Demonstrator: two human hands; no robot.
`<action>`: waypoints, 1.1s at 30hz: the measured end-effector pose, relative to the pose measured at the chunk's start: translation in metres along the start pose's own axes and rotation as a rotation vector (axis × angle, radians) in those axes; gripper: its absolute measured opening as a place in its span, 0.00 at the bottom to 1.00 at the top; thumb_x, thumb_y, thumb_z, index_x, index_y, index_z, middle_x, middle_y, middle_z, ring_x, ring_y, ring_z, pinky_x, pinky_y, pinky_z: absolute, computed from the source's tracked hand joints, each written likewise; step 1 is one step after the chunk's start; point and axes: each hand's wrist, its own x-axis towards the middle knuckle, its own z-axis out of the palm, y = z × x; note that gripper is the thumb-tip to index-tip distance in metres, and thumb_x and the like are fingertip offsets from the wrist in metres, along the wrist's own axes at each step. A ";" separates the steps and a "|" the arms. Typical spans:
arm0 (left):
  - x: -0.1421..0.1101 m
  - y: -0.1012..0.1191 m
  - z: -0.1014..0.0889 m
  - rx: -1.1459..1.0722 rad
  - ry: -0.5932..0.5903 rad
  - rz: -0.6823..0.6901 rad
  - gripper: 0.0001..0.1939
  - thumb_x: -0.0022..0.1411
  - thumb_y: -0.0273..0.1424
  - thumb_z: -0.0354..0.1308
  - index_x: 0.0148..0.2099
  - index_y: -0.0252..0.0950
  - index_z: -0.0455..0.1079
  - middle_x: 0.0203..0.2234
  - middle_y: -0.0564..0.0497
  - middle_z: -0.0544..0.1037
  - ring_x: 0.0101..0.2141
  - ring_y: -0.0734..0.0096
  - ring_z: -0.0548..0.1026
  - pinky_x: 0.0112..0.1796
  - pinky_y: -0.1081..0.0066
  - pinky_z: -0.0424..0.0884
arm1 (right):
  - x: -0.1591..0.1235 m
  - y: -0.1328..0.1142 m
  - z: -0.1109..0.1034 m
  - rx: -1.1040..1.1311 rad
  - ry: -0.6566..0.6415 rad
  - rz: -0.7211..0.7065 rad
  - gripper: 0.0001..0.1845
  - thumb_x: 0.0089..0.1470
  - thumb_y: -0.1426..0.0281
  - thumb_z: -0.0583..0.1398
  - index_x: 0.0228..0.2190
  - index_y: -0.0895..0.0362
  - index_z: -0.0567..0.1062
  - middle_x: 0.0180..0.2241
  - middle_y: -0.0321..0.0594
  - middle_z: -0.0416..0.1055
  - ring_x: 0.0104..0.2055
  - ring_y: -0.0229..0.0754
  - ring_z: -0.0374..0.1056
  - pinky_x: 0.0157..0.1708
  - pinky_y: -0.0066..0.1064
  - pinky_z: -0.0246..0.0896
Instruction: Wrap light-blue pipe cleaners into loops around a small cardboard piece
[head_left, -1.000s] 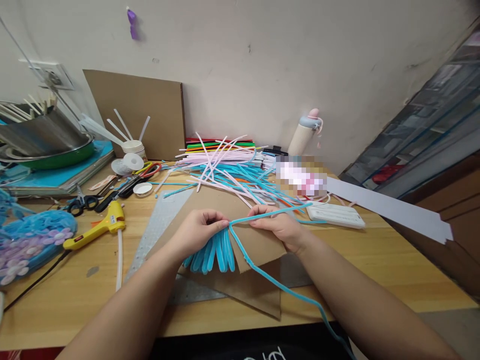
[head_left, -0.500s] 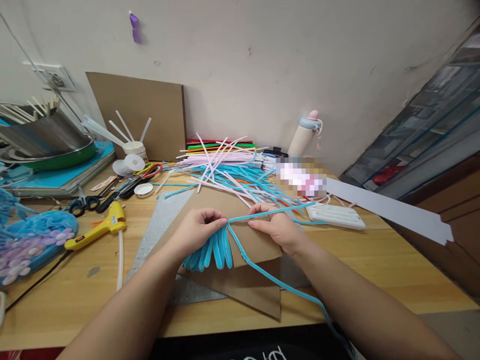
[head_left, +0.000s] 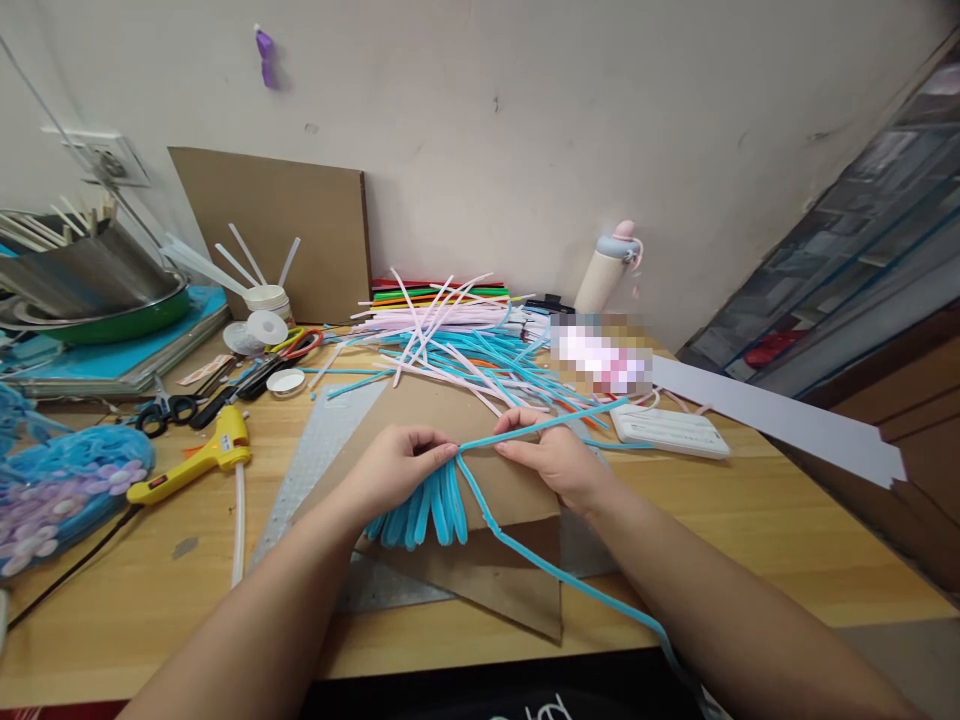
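Note:
Blue pipe cleaners bent into a row of long loops [head_left: 439,510] hang below my left hand [head_left: 401,462], whose thumb and fingers pinch their upper edge. From that pinch one straight blue pipe cleaner [head_left: 555,422] runs right, across the fingers of my right hand [head_left: 551,455], which is closed on it. A second blue length [head_left: 570,580] leaves the same spot and trails down over my right forearm side to the table's front edge. Beneath both hands lie brown cardboard pieces [head_left: 517,490] on a grey cutting mat [head_left: 300,470].
Loose blue and pink pipe cleaners [head_left: 457,350] are heaped behind the cardboard. To the left lie a yellow glue gun [head_left: 199,465], scissors [head_left: 166,408] and a blue fluffy piece with lilac flowers [head_left: 67,490]. A white power strip [head_left: 671,432] and a bottle [head_left: 604,270] stand right.
Very little differs. The looped row and my left hand have shifted slightly, and the view has moved a touch. Both hands keep their hold.

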 end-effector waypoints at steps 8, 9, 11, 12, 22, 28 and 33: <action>-0.001 0.000 0.002 0.204 0.013 0.110 0.20 0.59 0.44 0.45 0.32 0.35 0.71 0.21 0.54 0.69 0.23 0.74 0.63 0.24 0.75 0.57 | 0.000 -0.001 0.004 0.113 -0.043 0.096 0.15 0.49 0.58 0.58 0.33 0.55 0.75 0.34 0.38 0.71 0.38 0.42 0.64 0.37 0.32 0.56; -0.001 0.000 0.002 0.207 0.011 0.110 0.20 0.59 0.43 0.45 0.33 0.35 0.71 0.22 0.54 0.69 0.24 0.73 0.64 0.24 0.75 0.58 | 0.000 0.000 0.005 0.122 -0.028 0.104 0.16 0.49 0.57 0.58 0.33 0.56 0.76 0.34 0.39 0.72 0.38 0.43 0.64 0.37 0.32 0.56; -0.001 0.000 0.002 0.196 0.006 0.103 0.19 0.59 0.43 0.45 0.33 0.35 0.71 0.22 0.54 0.70 0.24 0.73 0.64 0.25 0.75 0.58 | 0.001 0.003 0.007 0.130 0.000 0.119 0.16 0.49 0.57 0.58 0.32 0.56 0.76 0.32 0.38 0.72 0.36 0.43 0.65 0.35 0.32 0.57; -0.001 0.000 0.002 0.183 0.004 0.099 0.20 0.59 0.43 0.45 0.33 0.35 0.71 0.22 0.54 0.69 0.24 0.73 0.64 0.25 0.75 0.58 | 0.002 0.004 0.007 0.132 0.011 0.125 0.16 0.48 0.57 0.59 0.31 0.56 0.76 0.31 0.38 0.72 0.35 0.43 0.65 0.35 0.32 0.57; -0.002 0.002 0.001 0.048 -0.012 0.073 0.18 0.57 0.43 0.49 0.33 0.34 0.72 0.24 0.54 0.72 0.26 0.72 0.66 0.27 0.75 0.61 | 0.001 0.004 0.005 0.115 0.029 0.118 0.13 0.48 0.58 0.59 0.28 0.55 0.76 0.28 0.36 0.72 0.32 0.41 0.65 0.31 0.29 0.57; -0.002 0.002 0.001 0.012 -0.017 0.015 0.18 0.56 0.43 0.51 0.35 0.35 0.74 0.26 0.53 0.76 0.28 0.70 0.69 0.29 0.74 0.63 | 0.000 0.001 0.005 0.122 0.015 0.114 0.13 0.49 0.59 0.59 0.28 0.56 0.75 0.28 0.36 0.70 0.32 0.40 0.64 0.31 0.28 0.56; -0.002 0.003 0.000 0.055 0.057 0.023 0.19 0.56 0.44 0.50 0.35 0.35 0.74 0.26 0.52 0.76 0.27 0.70 0.70 0.28 0.74 0.63 | 0.000 0.001 0.006 0.162 0.072 0.067 0.12 0.46 0.60 0.61 0.30 0.55 0.71 0.29 0.35 0.69 0.33 0.40 0.63 0.33 0.29 0.56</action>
